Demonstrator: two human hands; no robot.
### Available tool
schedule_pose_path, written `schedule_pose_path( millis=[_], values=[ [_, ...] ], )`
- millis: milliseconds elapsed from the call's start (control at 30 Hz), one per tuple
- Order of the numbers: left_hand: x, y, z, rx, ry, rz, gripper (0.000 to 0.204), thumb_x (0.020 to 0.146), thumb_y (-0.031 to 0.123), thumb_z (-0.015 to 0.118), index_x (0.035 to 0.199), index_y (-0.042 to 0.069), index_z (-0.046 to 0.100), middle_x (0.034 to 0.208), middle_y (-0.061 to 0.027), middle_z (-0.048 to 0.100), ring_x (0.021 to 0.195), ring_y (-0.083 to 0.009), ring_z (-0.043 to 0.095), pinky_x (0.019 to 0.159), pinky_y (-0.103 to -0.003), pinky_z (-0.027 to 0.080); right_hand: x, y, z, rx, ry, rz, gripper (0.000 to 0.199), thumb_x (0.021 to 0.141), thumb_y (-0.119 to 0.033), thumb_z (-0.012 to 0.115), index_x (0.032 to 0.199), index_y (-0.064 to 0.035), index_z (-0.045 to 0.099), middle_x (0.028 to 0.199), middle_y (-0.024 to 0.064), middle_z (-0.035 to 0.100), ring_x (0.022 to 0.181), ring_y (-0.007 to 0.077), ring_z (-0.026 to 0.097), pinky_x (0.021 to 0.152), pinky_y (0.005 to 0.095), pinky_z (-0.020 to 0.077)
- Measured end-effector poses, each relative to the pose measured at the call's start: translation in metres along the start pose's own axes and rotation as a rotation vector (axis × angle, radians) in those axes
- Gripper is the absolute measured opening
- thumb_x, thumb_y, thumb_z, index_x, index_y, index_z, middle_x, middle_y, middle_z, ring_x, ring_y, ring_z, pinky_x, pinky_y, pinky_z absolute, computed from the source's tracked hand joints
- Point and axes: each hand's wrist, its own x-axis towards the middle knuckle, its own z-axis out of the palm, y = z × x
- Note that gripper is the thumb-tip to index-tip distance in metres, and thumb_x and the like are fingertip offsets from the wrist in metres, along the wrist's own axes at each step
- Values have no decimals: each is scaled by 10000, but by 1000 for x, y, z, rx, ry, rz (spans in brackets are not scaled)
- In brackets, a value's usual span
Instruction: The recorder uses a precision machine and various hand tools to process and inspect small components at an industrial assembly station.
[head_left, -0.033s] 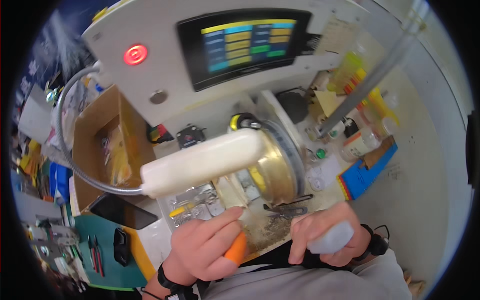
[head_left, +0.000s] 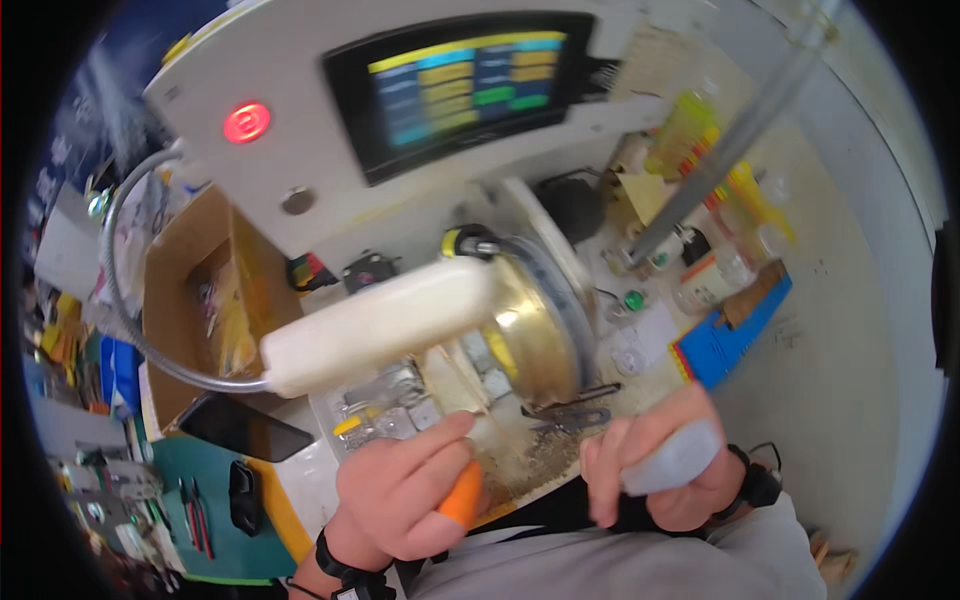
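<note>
My left hand (head_left: pixel 405 485) is in front of the machine, its fingers curled together. A smooth orange piece (head_left: pixel 462 495) shows at its thumb side; whether it is gripped or worn on a finger I cannot tell. To the right, my right hand (head_left: pixel 690 420) is bent closed, with a pale, whitish, block-like piece (head_left: pixel 675 458) against it. Whatever the fingertips hold is hidden. Beyond the hands stands a brass-coloured wheel (head_left: pixel 545 335) with a grey rim. A cream handle-shaped housing (head_left: pixel 380 325) on a flexible metal hose (head_left: pixel 112 245) reaches across toward it.
Behind stands a white machine panel with a lit screen (head_left: pixel 465 90) and a red button (head_left: pixel 247 122). At left are a cardboard box (head_left: pixel 175 290), a phone (head_left: pixel 245 428) and red-handled pliers (head_left: pixel 200 525). Bottles (head_left: pixel 718 278) and a blue brush-like tool (head_left: pixel 735 335) lie right. Dark tweezers-like tools (head_left: pixel 570 415) rest near the wheel.
The whole scene has shifted slightly left in the picture. My right hand's fingers have changed their bend a little; my left hand keeps about the same pose.
</note>
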Motion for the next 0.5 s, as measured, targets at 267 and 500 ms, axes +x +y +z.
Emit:
schedule_pose_path(
  millis=[267,500],
  values=[
    [-4,5,12,82,50,11,325,716,87,826,999,51,670,1063,-165,768,897,-342,770,658,-368,588,25,-58,26,218,14,25,516,998,-262,780,1269,57,478,1035,148,670,757,259,627,752,373,525],
    [18,43,7,42,92,-445,292,850,216,680,965,-45,742,1075,-199,775,919,-338,739,815,-415,564,21,-38,31,183,107,-212,531,1010,-258,758,1308,45,441,1052,143,659,761,256,628,738,372,526]
  ],
)
